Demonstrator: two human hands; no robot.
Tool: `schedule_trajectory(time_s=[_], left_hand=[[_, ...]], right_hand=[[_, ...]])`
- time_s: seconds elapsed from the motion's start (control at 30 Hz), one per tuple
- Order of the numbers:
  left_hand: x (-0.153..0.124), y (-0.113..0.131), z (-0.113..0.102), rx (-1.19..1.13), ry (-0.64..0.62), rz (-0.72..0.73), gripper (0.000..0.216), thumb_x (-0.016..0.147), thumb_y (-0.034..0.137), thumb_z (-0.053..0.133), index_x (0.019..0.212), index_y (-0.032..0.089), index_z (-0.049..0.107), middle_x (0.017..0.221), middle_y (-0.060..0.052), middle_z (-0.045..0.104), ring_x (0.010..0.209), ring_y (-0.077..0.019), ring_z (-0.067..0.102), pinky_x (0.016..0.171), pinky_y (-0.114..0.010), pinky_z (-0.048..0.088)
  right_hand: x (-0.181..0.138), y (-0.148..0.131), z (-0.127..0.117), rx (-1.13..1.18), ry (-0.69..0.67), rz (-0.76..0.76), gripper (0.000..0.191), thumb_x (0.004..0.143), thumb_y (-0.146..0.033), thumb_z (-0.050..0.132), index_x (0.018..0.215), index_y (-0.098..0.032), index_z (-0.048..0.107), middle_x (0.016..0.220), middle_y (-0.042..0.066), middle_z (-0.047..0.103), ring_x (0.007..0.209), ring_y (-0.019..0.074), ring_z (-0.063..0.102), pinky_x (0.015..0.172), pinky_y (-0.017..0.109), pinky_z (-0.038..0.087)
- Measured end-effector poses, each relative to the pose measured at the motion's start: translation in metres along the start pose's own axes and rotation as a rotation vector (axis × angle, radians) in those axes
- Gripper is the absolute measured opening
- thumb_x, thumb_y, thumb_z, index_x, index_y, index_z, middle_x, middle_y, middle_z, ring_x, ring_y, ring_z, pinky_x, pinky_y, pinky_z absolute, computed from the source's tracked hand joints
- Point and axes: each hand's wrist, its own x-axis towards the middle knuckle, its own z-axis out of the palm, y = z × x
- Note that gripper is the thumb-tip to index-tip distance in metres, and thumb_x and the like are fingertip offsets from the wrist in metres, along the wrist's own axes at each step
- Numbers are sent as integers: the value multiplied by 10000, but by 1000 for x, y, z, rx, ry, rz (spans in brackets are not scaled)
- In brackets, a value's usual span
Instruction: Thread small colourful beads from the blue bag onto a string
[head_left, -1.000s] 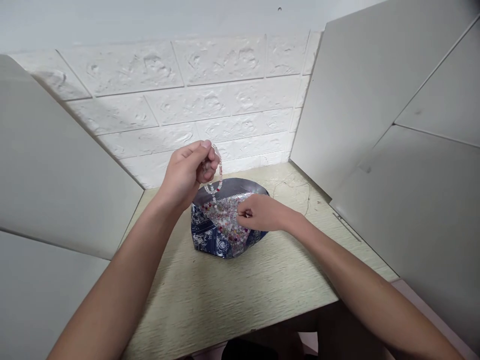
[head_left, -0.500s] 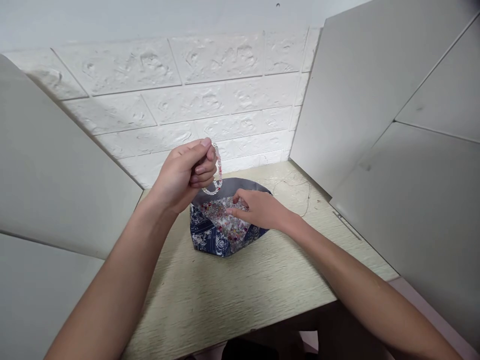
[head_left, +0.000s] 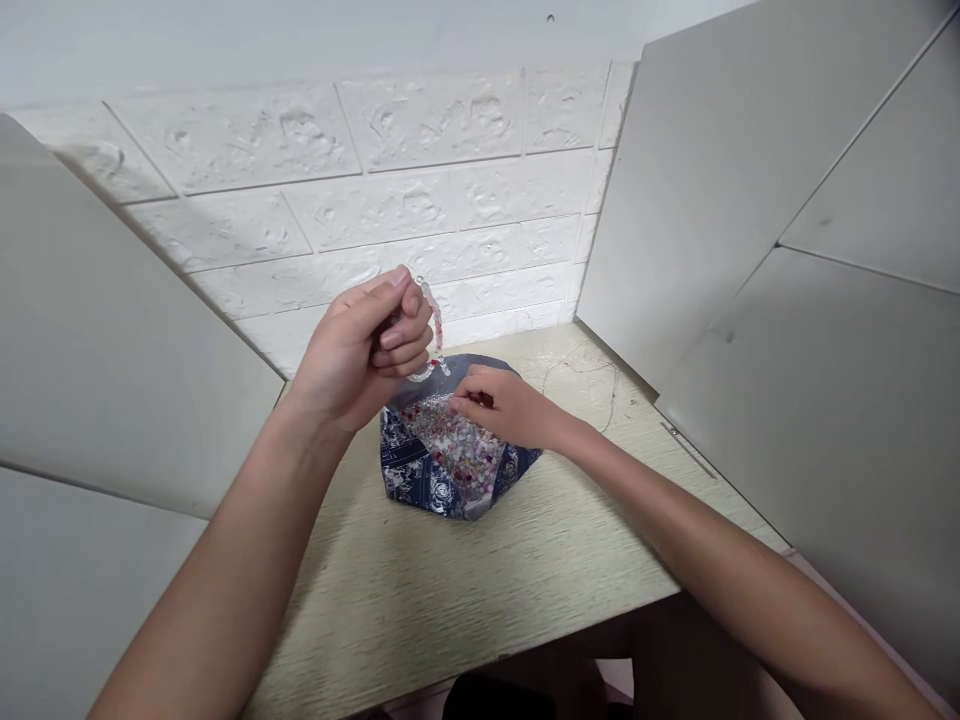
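Note:
My left hand (head_left: 360,350) is raised above the back of the pouch, its fingers closed on a strand of pale and red beads (head_left: 435,325) that hangs down beside them. The strand's lower end curves toward the pouch and is partly hidden by the hand. My right hand (head_left: 502,405) sits over a loose pile of small multicoloured beads (head_left: 450,445), fingertips pinched together at the pile's back edge. Whether those fingers hold anything is hidden. The beads lie in an open pouch of blue floral fabric (head_left: 409,465) with a grey lining.
The pouch stands on a pale wood-grain desk (head_left: 450,590). Fine thin wire or thread (head_left: 585,375) lies curled behind and to the right of it. A white brick-textured wall (head_left: 420,220) rises behind, with grey partition panels (head_left: 112,300) on the left and right.
My right hand's spread fingers have curled into a pinch and moved back over the pile. My left hand has risen slightly, with the strand still in it.

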Motion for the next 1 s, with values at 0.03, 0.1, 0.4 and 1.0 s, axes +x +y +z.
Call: schedule_trajectory(time_s=[0.03,0.1,0.4,1.0], left_hand=[[0,1,0,-10,3,10,328,926,322,467,633,186,412,500,68,226,379,-36,192,365,-177,172],[0,1,-1,-25,5,25,322,923,317,465,634,186,410,499,69,226,383,-39,184,368,-180,165],[3,-4,-3,26,25,35,305,936,309,447,659,181,429,510,70,270,379,-37,219,361,-152,213],[6,-4,-4,43,85,61,314,923,343,490,661,184,422,507,71,303,367,-32,234,344,-152,230]], right_hand=[[1,-1,-3,12,10,-2,252,909,-322,511,722,-169,583,757,-5,489,674,106,459,637,264,360],[5,-6,-11,57,38,-17,245,897,-333,530,728,-169,599,755,-4,485,662,105,452,632,264,368],[34,-43,-54,180,151,-167,198,884,-271,545,765,-154,653,797,8,618,719,101,522,659,246,402],[71,-105,-107,170,259,-205,255,932,-277,456,776,-123,587,580,-93,522,500,18,551,559,174,411]])
